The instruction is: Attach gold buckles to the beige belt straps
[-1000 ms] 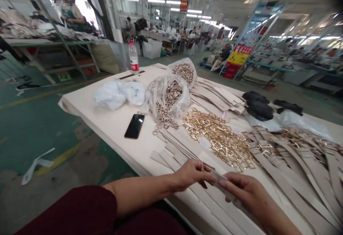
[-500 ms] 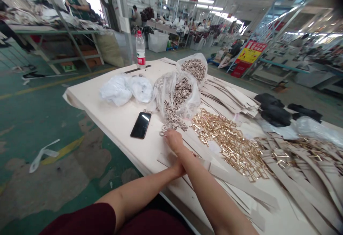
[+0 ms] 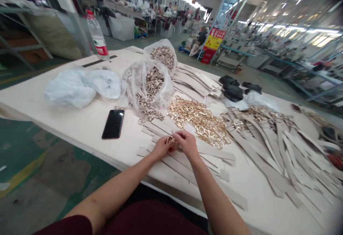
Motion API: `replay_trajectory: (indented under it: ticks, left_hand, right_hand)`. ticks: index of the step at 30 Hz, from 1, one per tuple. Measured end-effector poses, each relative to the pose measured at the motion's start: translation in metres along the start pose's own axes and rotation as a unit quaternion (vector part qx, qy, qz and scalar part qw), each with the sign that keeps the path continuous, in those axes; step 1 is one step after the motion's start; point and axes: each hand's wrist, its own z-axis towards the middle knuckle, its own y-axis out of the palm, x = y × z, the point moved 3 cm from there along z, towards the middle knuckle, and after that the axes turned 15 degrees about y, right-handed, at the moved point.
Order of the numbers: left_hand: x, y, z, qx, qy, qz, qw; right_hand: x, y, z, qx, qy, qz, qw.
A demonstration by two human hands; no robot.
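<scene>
The fingers of my left hand (image 3: 162, 147) are sitting curled, with a small coppery glint showing at their tips, and those of my right hand (image 3: 187, 143) are bending in beside them, a tiny pale bit showing at the pinch. Hardly any gap is showing, but I cannot tell what either hand is gripping; I am probably pairing them because the work is small and needing steadying from both sides. Beneath, flat pale strips (image 3: 235, 197) are lying slantwise along the near edge of the tabletop (image 3: 80, 120). Just beyond my fingers, a loose spread of gold frames (image 3: 199, 120) is glinting toward the middle, and left of it pale rings (image 3: 150, 115) are spilling from a clear bag (image 3: 128, 84), its mouth facing my way, likely so they are staying within reach. A second bag of rings (image 3: 163, 56) is leaning behind, nearer the far edge. Rightward, a heap of straps (image 3: 268, 156) is fanning out, seemingly kept apart from the loose pieces. A phone (image 3: 113, 124) is lying near the left part of the near edge; by the far-left edge a red-capped bottle (image 3: 98, 36) is wearing a red, white and green label, its lettering too blurred for reading. Past the tabletop, a red-and-yellow sign (image 3: 214, 42) is showing writing I am not making out.
</scene>
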Motion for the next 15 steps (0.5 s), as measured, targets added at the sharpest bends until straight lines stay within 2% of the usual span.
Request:
replay_trajectory:
  ticks: [2, 3, 5, 7, 11, 15]
  left_hand:
    - [-0.003, 0.003, -0.001, -0.016, -0.013, 0.001, 1.0]
    - [-0.003, 0.005, -0.003, -0.019, -0.013, 0.003, 1.0]
    - [0.0, 0.007, -0.005, -0.015, -0.003, 0.002, 1.0]
    - [0.004, 0.009, -0.007, -0.008, 0.017, -0.007, 1.0]
    - [0.01, 0.012, -0.009, -0.019, 0.037, -0.013, 0.999]
    - [0.01, 0.014, -0.009, -0.044, 0.035, -0.01, 0.998]
  right_hand:
    - [0.04, -0.029, -0.023, 0.014, 0.1, 0.098, 0.99]
    - [0.056, -0.035, -0.032, 0.015, 0.137, 0.129, 0.982]
    - [0.076, -0.035, -0.044, 0.01, 0.18, 0.179, 0.967]
    - [0.081, -0.026, -0.047, 0.005, 0.195, 0.226, 0.955]
    - [0.075, -0.011, -0.046, 0.009, 0.186, 0.307, 0.933]
    - [0.078, -0.013, -0.048, 0.024, 0.168, 0.295, 0.94]
